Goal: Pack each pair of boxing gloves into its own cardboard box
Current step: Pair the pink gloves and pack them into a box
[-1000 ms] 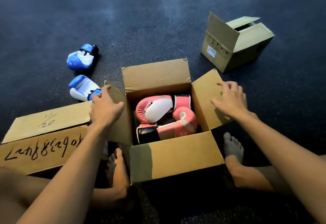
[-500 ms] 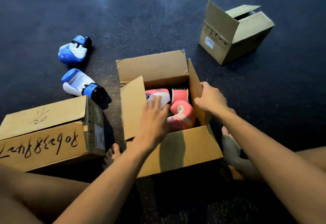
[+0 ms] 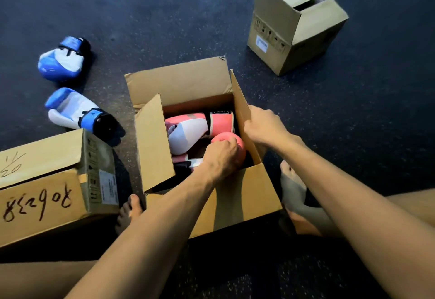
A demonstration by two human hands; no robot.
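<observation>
An open cardboard box stands in front of me with a pair of pink and white boxing gloves inside. One glove lies across the back, the other glove at the front right. My left hand reaches into the box, fingers curled over the front pink glove. My right hand grips the box's right flap, which stands upright. The left flap leans inward over the box. Two blue and white gloves lie on the floor to the left.
A shut cardboard box with handwriting lies at the left, close to my left foot. A second open box stands at the far right. My right foot rests beside the centre box. The floor is dark rubber.
My left hand went from the left flap into the box and onto the front pink glove. My right hand raised the right flap upright. The left flap has swung inward.
</observation>
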